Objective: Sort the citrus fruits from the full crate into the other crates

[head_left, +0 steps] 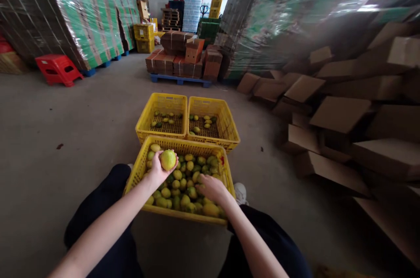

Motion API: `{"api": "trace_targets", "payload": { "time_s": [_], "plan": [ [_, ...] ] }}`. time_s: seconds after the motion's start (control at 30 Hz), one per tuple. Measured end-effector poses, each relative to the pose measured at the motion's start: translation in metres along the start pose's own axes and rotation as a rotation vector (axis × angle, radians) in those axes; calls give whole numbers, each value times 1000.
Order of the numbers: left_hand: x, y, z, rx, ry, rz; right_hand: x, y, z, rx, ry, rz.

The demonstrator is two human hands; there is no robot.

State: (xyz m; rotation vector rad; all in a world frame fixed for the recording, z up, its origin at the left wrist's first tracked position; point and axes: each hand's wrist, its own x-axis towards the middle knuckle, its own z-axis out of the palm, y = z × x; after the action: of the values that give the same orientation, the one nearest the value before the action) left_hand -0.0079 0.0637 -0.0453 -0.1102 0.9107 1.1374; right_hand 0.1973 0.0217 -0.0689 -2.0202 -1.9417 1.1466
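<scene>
My left hand (160, 167) is closed around a yellow-green lemon (168, 160), held palm up above the front yellow crate (183, 214). Inside that crate lies a layer of yellow and green lemons (176, 184). Over the right half of the crate, my right hand (210, 187) reaches down into the fruit. Its fingers are curled at a yellowish lemon (196, 177) among the others; the hand hides part of what lies under it.
Behind the front crate stand a left yellow crate (141, 128) and a right yellow crate (231, 127), each with several lemons. Flattened cartons lie on a blue pallet (180, 80) farther back. Loose cardboard boxes (341, 114) pile up at right; a red stool (59, 69) stands at left.
</scene>
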Motion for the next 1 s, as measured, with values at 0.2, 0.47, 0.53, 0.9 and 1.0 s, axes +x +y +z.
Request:
{"api": "trace_targets", "payload": {
  "time_s": [0.2, 0.47, 0.53, 0.9, 1.0],
  "plan": [
    [24, -44, -42, 323, 199, -183, -29, 2, 3, -396, -185, -38],
    [54, -65, 15, 745, 213, -291, -46, 0, -12, -529, -156, -109],
    [69, -55, 68, 775, 103, -169, -47, 0, -14, -543, -154, -97],
    [71, -38, 37, 1404, -46, -18, -44, 3, -25, -550, -133, -80],
    [62, -24, -25, 1572, 43, -113, -43, 11, -44, -528, -85, -69]
  ]
}}
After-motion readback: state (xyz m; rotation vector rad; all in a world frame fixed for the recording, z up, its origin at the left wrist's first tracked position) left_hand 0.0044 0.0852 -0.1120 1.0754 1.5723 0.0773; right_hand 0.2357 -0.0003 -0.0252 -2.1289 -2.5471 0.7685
